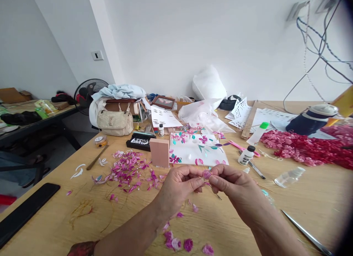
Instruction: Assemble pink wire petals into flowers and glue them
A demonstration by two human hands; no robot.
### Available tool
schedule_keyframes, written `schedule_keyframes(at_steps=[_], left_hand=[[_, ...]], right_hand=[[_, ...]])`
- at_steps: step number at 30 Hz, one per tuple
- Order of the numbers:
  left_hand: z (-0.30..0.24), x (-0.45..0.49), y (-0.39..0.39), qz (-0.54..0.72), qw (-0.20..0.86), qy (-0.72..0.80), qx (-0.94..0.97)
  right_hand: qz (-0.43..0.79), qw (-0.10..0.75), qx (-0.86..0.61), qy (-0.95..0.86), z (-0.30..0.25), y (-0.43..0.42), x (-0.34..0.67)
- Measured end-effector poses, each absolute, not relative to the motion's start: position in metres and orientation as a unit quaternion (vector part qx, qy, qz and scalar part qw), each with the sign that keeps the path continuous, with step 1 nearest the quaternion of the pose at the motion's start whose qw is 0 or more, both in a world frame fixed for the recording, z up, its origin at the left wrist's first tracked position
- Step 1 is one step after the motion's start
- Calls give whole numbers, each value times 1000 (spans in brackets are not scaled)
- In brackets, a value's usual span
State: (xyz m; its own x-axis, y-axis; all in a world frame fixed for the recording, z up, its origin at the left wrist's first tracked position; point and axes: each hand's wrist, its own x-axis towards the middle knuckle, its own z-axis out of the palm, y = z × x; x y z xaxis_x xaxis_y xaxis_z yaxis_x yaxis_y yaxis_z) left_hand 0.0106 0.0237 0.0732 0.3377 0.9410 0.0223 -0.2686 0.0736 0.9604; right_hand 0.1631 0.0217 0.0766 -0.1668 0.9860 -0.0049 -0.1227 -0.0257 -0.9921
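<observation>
Between my two hands, above the middle of the table, is a small pink-purple petal [207, 174] on thin wire. My left hand [184, 180] pinches it from the left with thumb and forefinger. My right hand [229, 181] closes on its other side, fingertips almost meeting the left ones. Behind the hands lies a white sheet [202, 149] with pink flowers and teal leaves on it. A pile of loose magenta petals [128, 171] on wires spreads to the left. Below my hands are several rolled pink blossoms [188, 245].
A pinkish block [160, 153] stands beside the white sheet. To the right are a black-capped bottle [246, 155], a green-capped bottle [257, 134], pink scissors [239, 147], a clear spray bottle [289, 177], metal tweezers [305, 231] and red-pink flower strands [303, 147]. A black case [30, 213] lies left.
</observation>
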Motion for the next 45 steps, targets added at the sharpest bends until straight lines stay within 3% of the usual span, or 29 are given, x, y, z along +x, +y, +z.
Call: schedule_keyframes(at_steps=[10,19,25,36,45], left_hand=[[69,11,25,455,651,365,486],[75,7,26,453,637,350,517],[74,10,27,454,590,383,547],[72,8,28,436,636,354,528],[69,10,28,466,560,382,568]], right_hand=[[553,498,-451,-493,74,22,159],[608,478,-397,-495,74,24,165],[552,479,-452,-512,81,27,162],[513,506,-494,-486,87,29,159],[495,524,-498,-481,86,28,157]])
